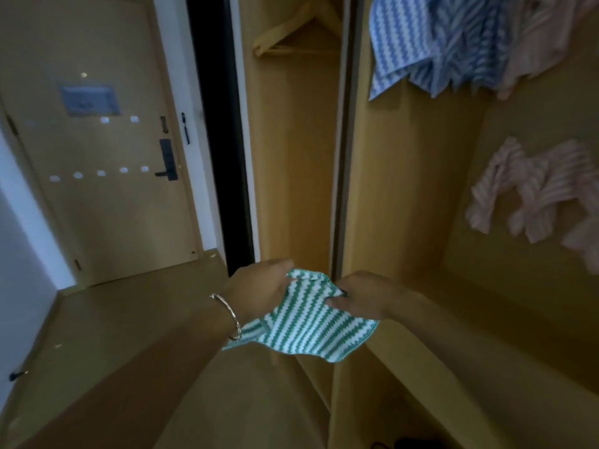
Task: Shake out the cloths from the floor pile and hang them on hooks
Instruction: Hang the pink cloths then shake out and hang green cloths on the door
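Head view, and one green-and-white striped cloth (304, 315) is held up in front of the wardrobe (389, 189), low down, right before its upright divider. The top hem is stretched roughly level, left to right, and that is the long axis. The rest sags down and towards the camera, with one free corner pointing down-left and another out to the right. The zigzag stripes are seen running diagonally across it.

Both hands are on that hem. The left hand (259, 286) is curled over the left end, fingers closed on the fabric, and one silver bangle (228, 314) is worn at its wrist. The right hand (363, 296) has the right end pinched between thumb and fingertips.

Inside the wardrobe, one wooden hanger (291, 30) is seen at the top of the left bay. At the top of the right bay, blue striped cloths (398, 43) are hung, two as far as the blur allows, with a pink striped cloth (538, 37) beside them. Lower in that bay, more pink cloths (531, 192) are bunched against the panel, though their number cannot be told.

Left of the wardrobe, one closed door (107, 157) is seen, fitted with a dark handle and lock (165, 160). A pale, glossy floor (113, 335) runs from the wardrobe's foot to that door. The room is dim.
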Motion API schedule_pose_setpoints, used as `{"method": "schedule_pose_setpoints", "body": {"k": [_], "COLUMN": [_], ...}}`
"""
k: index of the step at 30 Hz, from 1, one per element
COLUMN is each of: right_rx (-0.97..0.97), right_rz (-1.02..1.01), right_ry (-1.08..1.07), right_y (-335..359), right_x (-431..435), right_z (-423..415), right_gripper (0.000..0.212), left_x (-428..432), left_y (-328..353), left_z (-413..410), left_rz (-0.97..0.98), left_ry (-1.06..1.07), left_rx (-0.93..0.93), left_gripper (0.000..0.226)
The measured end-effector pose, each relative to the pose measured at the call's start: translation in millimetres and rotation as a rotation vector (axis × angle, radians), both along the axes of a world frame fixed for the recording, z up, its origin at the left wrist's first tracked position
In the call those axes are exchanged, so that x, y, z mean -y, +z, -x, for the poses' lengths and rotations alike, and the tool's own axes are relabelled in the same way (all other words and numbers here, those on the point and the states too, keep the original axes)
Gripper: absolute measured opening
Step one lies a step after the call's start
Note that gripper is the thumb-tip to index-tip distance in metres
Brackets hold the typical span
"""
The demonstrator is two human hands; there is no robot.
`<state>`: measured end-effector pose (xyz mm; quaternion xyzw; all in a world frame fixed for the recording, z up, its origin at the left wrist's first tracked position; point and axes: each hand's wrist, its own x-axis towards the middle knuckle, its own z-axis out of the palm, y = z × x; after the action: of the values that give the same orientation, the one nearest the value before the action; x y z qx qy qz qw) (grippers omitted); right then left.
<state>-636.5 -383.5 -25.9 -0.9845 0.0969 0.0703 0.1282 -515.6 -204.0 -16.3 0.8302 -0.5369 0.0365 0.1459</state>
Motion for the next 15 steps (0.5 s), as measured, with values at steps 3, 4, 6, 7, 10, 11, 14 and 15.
{"method": "schedule_pose_setpoints", "body": {"k": [3, 4, 6, 7, 10, 11, 14, 15], "right_rx": [-0.015, -0.016, 0.000, 0.012, 0.032, 0.032, 0.041, 0.049], "right_rz": [0.026, 0.023, 0.010, 0.005, -0.013, -0.011, -0.045, -0.059], "right_ry": [-0.072, -0.112, -0.187, -0.222, -0.325, -0.349, -0.428, -0.461], "right_y": [2, 2, 1, -1, -5, -7, -8, -8], "right_x": [49, 63, 91, 104, 137, 149, 185, 199], "right_z": [9, 13, 23, 29, 47, 52, 69, 75], "right_gripper": [0.041, 0.041, 0.040, 0.039, 0.037, 0.036, 0.033, 0.034], "left_x": [54, 72, 108, 125, 176, 193, 240, 256], "left_y": [4, 7, 11, 12, 8, 4, 3, 3], "left_z": [-1, 0, 7, 11, 18, 21, 39, 43], "left_rz": [-0.045, -0.056, -0.068, -0.075, -0.060, -0.055, -0.013, -0.006], "left_ry": [-0.066, -0.088, -0.110, -0.117, -0.211, -0.247, -0.331, -0.379], "left_rx": [0.088, 0.121, 0.161, 0.174, 0.141, 0.129, 0.003, -0.074], "left_gripper": [0.020, 0.015, 0.017, 0.021, 0.025, 0.025, 0.024, 0.028]}}
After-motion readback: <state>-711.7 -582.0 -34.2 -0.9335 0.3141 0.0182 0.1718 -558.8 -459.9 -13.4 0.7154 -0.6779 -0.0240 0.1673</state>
